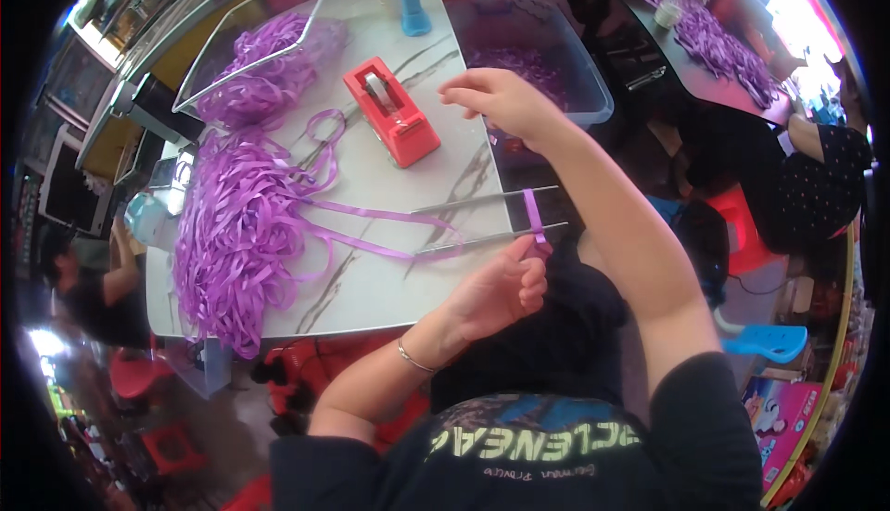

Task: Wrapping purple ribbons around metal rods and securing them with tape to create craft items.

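Observation:
My left hand (501,290) is closed, thumb and fingertips pinching a purple ribbon (534,216) beside two thin metal rods (482,199). The ribbon is wrapped across both rods near their right ends, past the table edge. Loose strands stretch from the rods to a big heap of purple ribbon (243,223) on the left of the table. My right hand (510,106) is raised near the table's right edge, fingers stretched out, with nothing visible in it. Just left of it stands a red tape dispenser (414,140) with a roll of tape.
A wire-framed basket (306,33) holding more ribbon stands at the back left of the marble-patterned table (371,300). A blue fan (414,10) is at the back. Beyond the right edge is a clear plastic bin (584,70). Other people sit at left and right.

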`<state>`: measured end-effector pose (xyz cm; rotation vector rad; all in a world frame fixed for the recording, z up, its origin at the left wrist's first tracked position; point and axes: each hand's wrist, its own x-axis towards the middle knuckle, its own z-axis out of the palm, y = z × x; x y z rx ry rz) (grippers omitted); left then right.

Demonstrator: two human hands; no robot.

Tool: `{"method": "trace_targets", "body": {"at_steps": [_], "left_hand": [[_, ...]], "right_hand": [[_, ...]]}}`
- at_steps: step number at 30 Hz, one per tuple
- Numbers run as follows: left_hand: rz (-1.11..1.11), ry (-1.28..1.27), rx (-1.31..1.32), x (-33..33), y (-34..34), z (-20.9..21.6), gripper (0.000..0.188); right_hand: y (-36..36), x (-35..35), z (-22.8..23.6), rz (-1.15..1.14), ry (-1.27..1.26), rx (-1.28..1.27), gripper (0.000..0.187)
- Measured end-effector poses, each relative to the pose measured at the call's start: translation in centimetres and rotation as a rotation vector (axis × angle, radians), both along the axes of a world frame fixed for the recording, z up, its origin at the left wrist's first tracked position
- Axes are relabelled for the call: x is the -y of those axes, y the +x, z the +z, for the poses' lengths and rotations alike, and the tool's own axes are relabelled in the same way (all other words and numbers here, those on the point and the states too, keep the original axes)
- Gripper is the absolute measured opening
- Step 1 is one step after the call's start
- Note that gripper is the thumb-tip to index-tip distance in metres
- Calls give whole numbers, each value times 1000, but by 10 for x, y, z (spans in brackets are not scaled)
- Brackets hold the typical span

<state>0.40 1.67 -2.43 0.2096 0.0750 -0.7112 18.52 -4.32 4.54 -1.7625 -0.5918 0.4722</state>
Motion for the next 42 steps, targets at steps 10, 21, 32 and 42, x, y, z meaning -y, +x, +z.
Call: {"method": "trace_targets", "body": {"at_steps": [10, 21, 32, 42], "left_hand": [[0, 26, 38, -2, -1, -1, 37], [11, 8, 2, 1, -2, -1, 37], [4, -22, 42, -2, -1, -3, 38], [12, 1, -8, 0, -3, 0, 57]], "right_hand": [[21, -64, 0, 128, -117, -359, 20], [-11, -35, -12, 180, 19, -230, 21], [-37, -41, -27, -185, -243, 216, 28], [-19, 57, -12, 427, -389, 25, 22]]}}
